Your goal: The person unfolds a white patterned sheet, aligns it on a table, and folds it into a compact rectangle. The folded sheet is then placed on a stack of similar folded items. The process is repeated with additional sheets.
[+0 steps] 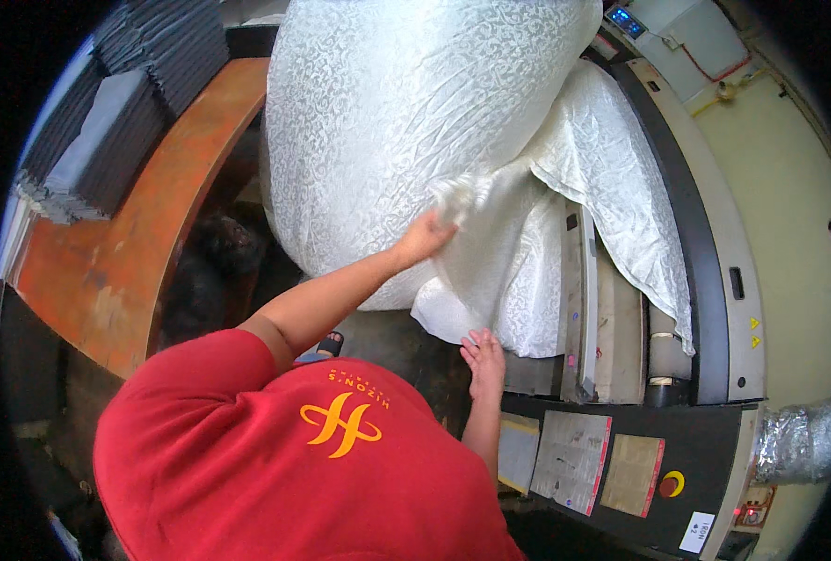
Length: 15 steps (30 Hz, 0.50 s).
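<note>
A big white damask cloth [387,122] with a leafy pattern bulges up in front of me, and part of it spreads to the right over a long ironing machine [602,318]. My left hand [426,236] is closed on a bunched fold of this cloth; the fold is blurred by motion. Lower and to the right, my right hand [485,363] has its fingers apart beside the cloth's hanging lower edge. Whether its fingertips touch the cloth I cannot tell.
At the left, stacks of folded grey cloths [116,131] stand on a worn orange-brown table [107,280]. A red emergency button [671,484] with a yellow surround sits on the machine's end panel. A foil-wrapped duct [799,444] is at the right, by the pale wall.
</note>
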Motion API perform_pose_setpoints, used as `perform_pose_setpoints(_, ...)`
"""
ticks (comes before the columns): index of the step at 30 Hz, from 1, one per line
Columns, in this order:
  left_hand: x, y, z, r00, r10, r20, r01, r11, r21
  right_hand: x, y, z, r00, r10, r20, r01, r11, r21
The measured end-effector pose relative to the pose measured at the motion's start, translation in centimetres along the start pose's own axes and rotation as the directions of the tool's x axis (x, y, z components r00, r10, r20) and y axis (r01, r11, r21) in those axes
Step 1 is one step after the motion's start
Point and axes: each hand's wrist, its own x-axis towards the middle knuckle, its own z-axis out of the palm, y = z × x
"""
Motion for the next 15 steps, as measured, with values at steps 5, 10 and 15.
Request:
perform_pose_setpoints(5,-5.5,-0.3,2.4,0.756,0.316,0.574,-0.619,0.629,0.469,-0.5,2.8,0.9,0.997,0.003,0.083,-0.011,0.995,0.102)
perform_pose_setpoints(10,-8.8,-1.6,1.6,0.774,0.207,0.598,-0.565,0.653,0.505,-1.9,2.7,2.1,0.996,0.005,0.084,-0.014,0.994,0.104)
perform_pose_setpoints(15,-9.7,-2.2,0.4,0.777,0.268,0.569,-0.574,0.672,0.467,-1.4,3.1,4.0,0.978,0.107,0.179,-0.137,0.977,0.162)
